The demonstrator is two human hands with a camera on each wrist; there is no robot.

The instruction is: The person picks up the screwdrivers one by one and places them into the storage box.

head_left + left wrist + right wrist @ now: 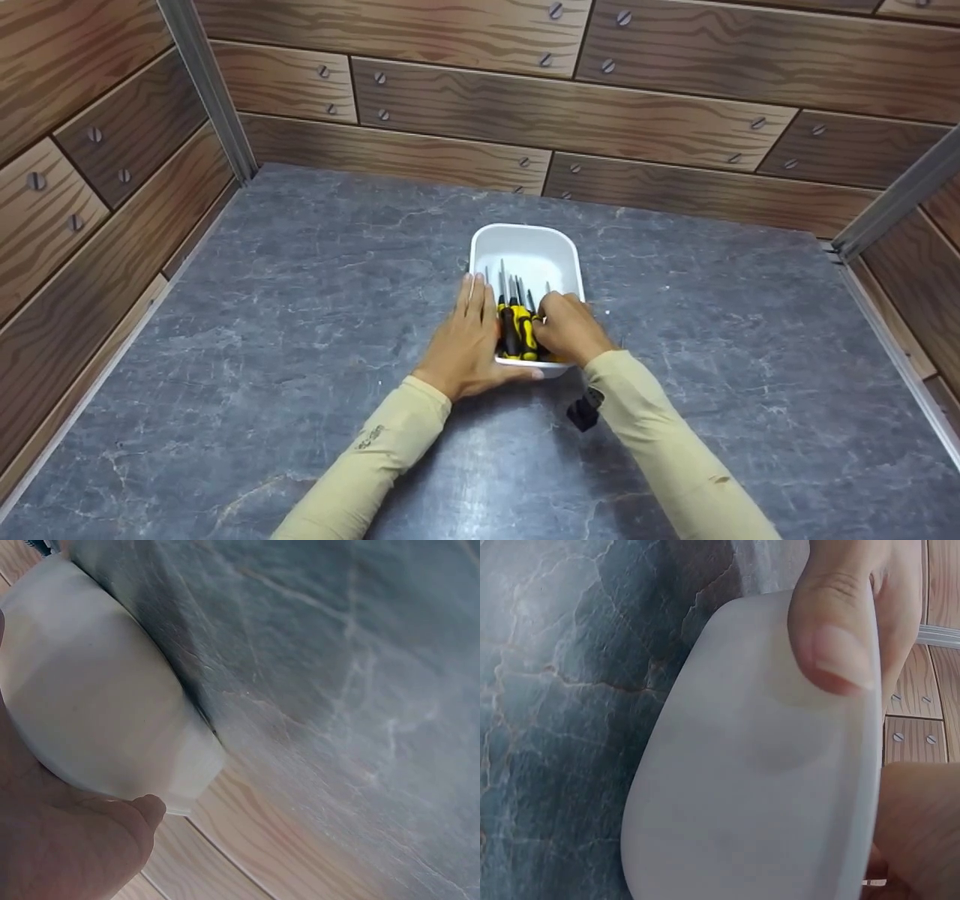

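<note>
A white plastic tray [525, 238] holds several screwdrivers [517, 330] with yellow-and-black handles, their shafts pointing toward its far end. My left hand [466, 341] lies with straight fingers along the tray's left side, and its thumb [840, 656] rests against the near wall. The left wrist view shows the tray's outer wall [105, 682] beside that hand. Over the right half of the tray, my right hand [571, 324] has curled fingers among the handles. A thin shaft tip [548, 286] shows just beyond it; the handle there is hidden by the hand.
The tray stands on a grey marbled tabletop [300, 315]. Wood-patterned panels [450, 97] with metal corner posts [214, 90] close off the back and both sides. A small black device [583, 412] hangs under the right wrist.
</note>
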